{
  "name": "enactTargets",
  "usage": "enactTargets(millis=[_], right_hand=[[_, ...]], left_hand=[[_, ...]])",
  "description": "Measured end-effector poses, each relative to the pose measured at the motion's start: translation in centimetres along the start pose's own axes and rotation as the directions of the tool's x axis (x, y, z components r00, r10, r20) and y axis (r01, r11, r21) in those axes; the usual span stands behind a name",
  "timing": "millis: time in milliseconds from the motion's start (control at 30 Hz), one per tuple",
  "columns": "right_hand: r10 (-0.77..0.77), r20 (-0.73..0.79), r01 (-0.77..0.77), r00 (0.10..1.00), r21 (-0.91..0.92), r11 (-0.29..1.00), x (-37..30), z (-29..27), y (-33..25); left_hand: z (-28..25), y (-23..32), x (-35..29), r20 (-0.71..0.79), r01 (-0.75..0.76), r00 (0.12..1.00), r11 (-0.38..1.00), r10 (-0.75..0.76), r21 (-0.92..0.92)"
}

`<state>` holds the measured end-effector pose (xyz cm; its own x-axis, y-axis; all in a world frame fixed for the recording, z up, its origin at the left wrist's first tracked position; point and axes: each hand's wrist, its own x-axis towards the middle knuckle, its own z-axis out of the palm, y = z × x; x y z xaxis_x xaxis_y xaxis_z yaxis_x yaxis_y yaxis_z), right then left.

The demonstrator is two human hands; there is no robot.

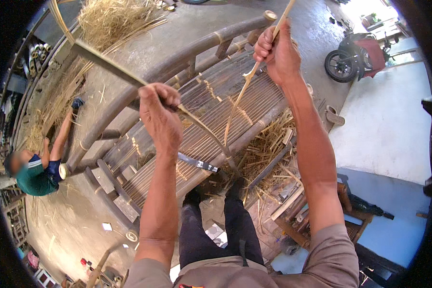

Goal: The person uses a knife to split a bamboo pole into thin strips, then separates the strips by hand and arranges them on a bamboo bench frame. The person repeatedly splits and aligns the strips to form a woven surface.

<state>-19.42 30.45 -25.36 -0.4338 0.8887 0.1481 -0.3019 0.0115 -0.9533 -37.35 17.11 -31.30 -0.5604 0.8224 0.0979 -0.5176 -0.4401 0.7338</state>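
My left hand [161, 113] is closed in a fist around a long bamboo strip [204, 126]. Past the thumb side, a flat, darker length of it runs to the upper left, and the other end slopes down toward my feet. Raised higher, my right hand [279, 50] grips a thinner, pale bamboo strip [241, 91] that has a rough, splintered spot below the fist. The two strips come together low down, near the front rail of a slatted bamboo bench [216, 113]. A knife-like tool [199, 163] with a black and white end lies at the bench's front edge.
Bamboo shavings [269, 149] pile up by my feet, and a bigger heap [113, 19] lies at the far left. A person in green [36, 175] sits on the floor to the left. A red motorcycle [360, 57] stands far right, and a wooden rack [302, 216] stands near right.
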Motion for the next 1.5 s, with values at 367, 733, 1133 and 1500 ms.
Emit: enactTargets(millis=[367,733,1133,1500], right_hand=[[-0.174,-0.158,-0.010,0.972,-0.768,0.641,-4.3,2.4,7.3],[0.103,-0.100,-0.141,0.990,-0.805,0.577,-9.6,-2.7,13.9],[0.251,0.096,-0.251,0.963,-0.008,0.968,-13.0,-6.8,14.3],[-0.001,-0.191,-0.082,0.982,-0.426,0.901,-12.7,-17.1,12.2]], left_hand=[[1.4,-5.8,5.6,0.085,-0.046,0.996,0.969,0.025,0.243],[-0.7,-11.5,1.1,0.075,0.061,0.992,0.897,-0.105,0.438],[0.0,-17.1,-5.2,0.056,0.234,0.962,0.911,-0.268,0.340],[-3.8,-11.1,-8.3,0.156,-0.295,0.951,0.632,0.267,0.717]])
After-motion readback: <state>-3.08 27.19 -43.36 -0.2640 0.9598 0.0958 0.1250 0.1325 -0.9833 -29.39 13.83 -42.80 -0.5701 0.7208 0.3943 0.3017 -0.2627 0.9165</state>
